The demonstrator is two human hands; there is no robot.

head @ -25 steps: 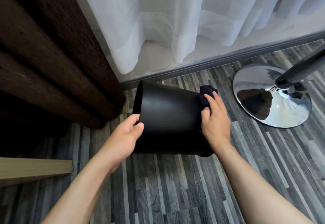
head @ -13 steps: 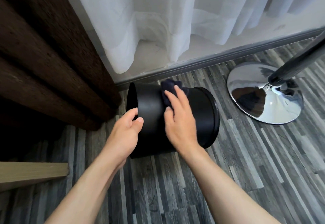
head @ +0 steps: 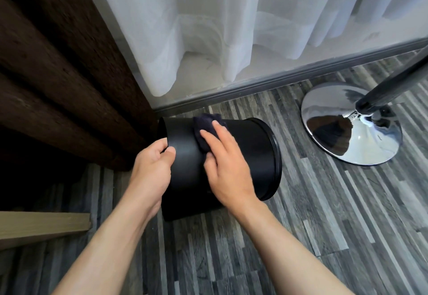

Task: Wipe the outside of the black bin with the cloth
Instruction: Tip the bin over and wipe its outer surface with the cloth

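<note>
The black bin [head: 254,155] lies tipped on its side above the grey striped floor, its open mouth facing left and its base rim facing right. My left hand [head: 150,169] grips the bin's mouth edge, thumb on the outer wall. My right hand [head: 228,167] lies flat on the upper wall and presses a dark cloth [head: 205,128] against it. Part of the cloth sticks out beyond the fingertips; the rest is hidden under the palm.
A chrome stand base [head: 352,128] with a dark pole [head: 393,86] sits on the floor to the right. White sheer curtains [head: 208,39] hang behind, above a grey sill [head: 301,74]. A dark brown curtain [head: 58,74] fills the left. A light wooden edge [head: 41,225] juts out at the lower left.
My right hand has slid the cloth leftward along the bin's wall, from the base end to near the mouth. The left hand kept its grip on the mouth edge.
</note>
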